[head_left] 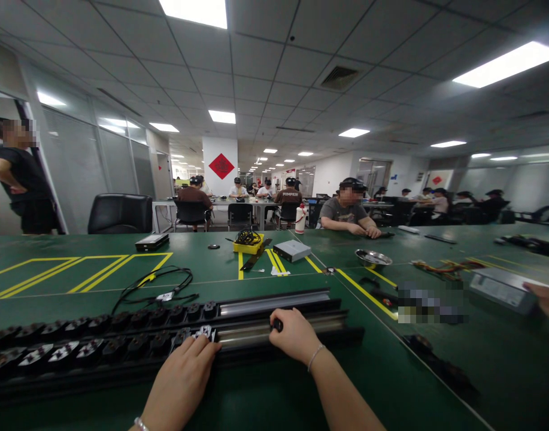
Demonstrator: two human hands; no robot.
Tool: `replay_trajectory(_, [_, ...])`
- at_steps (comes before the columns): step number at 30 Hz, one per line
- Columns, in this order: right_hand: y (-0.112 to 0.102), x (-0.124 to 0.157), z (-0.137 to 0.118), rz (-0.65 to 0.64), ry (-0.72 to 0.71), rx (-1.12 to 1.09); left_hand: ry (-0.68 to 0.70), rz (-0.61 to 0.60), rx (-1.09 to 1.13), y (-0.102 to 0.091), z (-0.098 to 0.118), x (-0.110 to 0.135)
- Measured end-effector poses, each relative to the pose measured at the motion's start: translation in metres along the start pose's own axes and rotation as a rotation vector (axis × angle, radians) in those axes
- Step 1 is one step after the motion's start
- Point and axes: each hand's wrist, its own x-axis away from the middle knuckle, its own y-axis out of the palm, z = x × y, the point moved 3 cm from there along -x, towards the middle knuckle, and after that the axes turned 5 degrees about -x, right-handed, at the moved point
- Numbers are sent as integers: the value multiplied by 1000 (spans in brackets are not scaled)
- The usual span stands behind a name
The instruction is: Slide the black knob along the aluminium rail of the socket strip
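Note:
Two long black power-track rails (281, 336) lie side by side across the green table, with bare channel showing at their right ends. Black socket modules (115, 349) sit in rows along their left parts, some with silver metal faces. My left hand (187, 371) rests on the nearer rail, fingers closed over the last module of its row, which has a silvery top (205, 331). Over the bare channel further right, my right hand (296, 336) is closed round a small black part (278, 325), mostly hidden by the fingers.
Behind the rails lie a black cable (155, 287), a yellow tray (248, 244) of cords, a grey box (292, 250) and a metal bowl (373, 258). Another person (349, 209) sits across the table. At right, someone's hand (546, 299) touches a silver box (503, 288).

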Motion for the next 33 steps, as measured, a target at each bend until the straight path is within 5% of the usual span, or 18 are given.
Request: replay_trajectory(33, [3, -1, 4, 26, -10, -18, 15, 31, -3, -1, 0, 1])
